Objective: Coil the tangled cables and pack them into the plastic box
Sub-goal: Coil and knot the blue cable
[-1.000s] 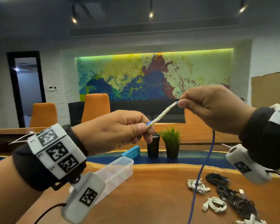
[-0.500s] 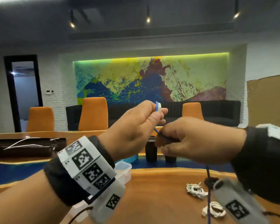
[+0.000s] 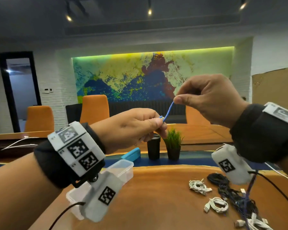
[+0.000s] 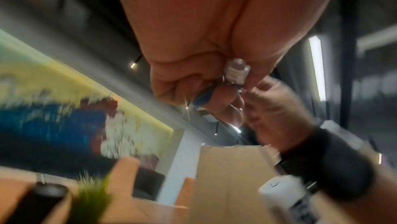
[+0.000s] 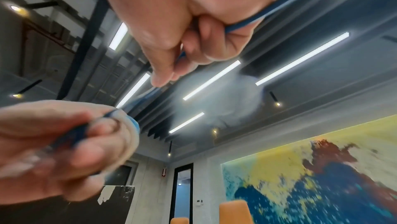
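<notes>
A thin blue cable [image 3: 168, 111] runs taut between my two raised hands. My left hand [image 3: 157, 124] pinches its end, where a clear plug [image 4: 236, 72] shows between the fingers. Up to the right, my right hand [image 3: 179, 99] pinches the same cable [image 5: 247, 23], which runs on through its curled fingers. The rest of the cable hangs down behind my right wrist to the table. The clear plastic box [image 3: 121, 170] stands open on the wooden table [image 3: 156, 201] below my left wrist. Tangled black cables [image 3: 229, 193] and white coiled cables [image 3: 199, 186] lie at the right.
A black cup [image 3: 153, 147] and a small potted grass plant [image 3: 173, 145] stand at the table's far edge. A blue case [image 3: 130, 154] lies beside them. Orange chairs [image 3: 94, 108] and a dark sofa stand behind. Another white cable coil [image 3: 217, 204] lies near the front right.
Half a second ago my hands were close together at the cable's end. My right hand has since slid up and right along the cable, and the left has dropped a little.
</notes>
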Demonstrator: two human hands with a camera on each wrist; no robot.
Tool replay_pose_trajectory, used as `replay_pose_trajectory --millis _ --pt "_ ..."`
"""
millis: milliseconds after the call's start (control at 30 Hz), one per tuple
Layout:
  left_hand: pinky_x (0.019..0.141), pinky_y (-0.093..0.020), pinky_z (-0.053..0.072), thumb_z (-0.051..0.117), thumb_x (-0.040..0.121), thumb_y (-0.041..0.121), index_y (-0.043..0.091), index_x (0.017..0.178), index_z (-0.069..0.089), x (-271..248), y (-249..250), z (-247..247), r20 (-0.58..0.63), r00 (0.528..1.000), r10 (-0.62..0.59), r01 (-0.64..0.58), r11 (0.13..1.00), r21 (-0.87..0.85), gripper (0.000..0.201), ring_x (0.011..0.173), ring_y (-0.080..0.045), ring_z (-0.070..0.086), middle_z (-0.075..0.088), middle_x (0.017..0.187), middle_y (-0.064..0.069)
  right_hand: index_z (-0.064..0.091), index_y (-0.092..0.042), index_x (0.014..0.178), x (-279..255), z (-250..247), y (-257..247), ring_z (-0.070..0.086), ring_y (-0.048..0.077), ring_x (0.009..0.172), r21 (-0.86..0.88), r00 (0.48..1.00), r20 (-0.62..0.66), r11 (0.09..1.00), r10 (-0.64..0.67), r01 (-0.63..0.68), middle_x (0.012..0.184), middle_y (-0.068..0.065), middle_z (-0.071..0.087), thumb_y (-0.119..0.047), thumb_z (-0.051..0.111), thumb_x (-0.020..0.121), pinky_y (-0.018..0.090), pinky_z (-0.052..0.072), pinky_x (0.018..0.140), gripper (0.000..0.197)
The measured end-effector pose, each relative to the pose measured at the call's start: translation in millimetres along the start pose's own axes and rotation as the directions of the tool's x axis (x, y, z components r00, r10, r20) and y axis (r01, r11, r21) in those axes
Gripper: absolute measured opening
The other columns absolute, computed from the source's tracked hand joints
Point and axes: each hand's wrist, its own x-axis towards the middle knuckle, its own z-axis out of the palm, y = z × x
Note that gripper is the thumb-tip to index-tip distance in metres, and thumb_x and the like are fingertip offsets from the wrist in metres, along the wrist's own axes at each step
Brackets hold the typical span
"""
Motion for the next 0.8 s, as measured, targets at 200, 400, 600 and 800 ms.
replay_pose_trajectory --millis 200,400,600,800 --pt "0.060 -0.023 0.027 0.048 0.099 0.028 0.016 0.095 0.062 -3.6 0.2 8.2 0.130 0.991 0.037 0.066 0.708 -0.703 0.019 0.061 -0.006 0.044 0.060 0.094 -0.002 0.070 -0.011 0.084 -31.9 57.0 26.0 0.050 0.008 0.066 0.260 0.983 -0.093 0.957 0.160 -0.131 0.070 0.008 0.061 -0.014 0.060 0.095 0.032 0.047 0.063 0.015" --pt "0.057 -0.025 0.050 0.056 0.090 0.020 0.010 0.102 0.059 9.3 -4.6 17.9 -0.107 0.994 -0.030 -0.057 0.687 -0.725 0.015 0.076 -0.012 0.064 0.071 0.115 -0.007 0.058 -0.021 0.115 -64.5 80.9 -3.8 0.057 0.006 0.083 0.002 0.892 0.422 0.984 0.161 -0.178 0.095 -0.004 0.061 -0.021 0.050 0.099 0.022 0.049 0.073 0.017" --pt "0.078 -0.026 0.054 0.051 0.101 0.017 0.011 0.109 0.057 13.5 -22.4 18.5 -0.147 0.978 0.146 -0.093 0.943 0.320 0.012 0.095 -0.005 0.065 0.067 0.113 0.008 0.069 -0.024 0.097 -47.7 37.1 -15.5 0.058 0.012 0.077 -0.187 0.856 0.515 0.979 0.032 0.076 0.083 -0.008 0.065 -0.028 0.059 0.094 0.032 0.049 0.073 0.011" --pt "0.059 -0.024 0.045 0.047 0.102 0.031 0.017 0.105 0.060 7.9 -21.9 4.8 0.036 0.998 0.045 -0.053 0.963 0.264 0.020 0.064 -0.006 0.052 0.064 0.084 -0.006 0.073 -0.021 0.086 -31.6 13.2 0.3 0.054 0.005 0.066 -0.238 0.946 0.318 0.960 -0.068 0.149 0.069 -0.011 0.060 -0.034 0.063 0.089 0.014 0.042 0.061 0.017"
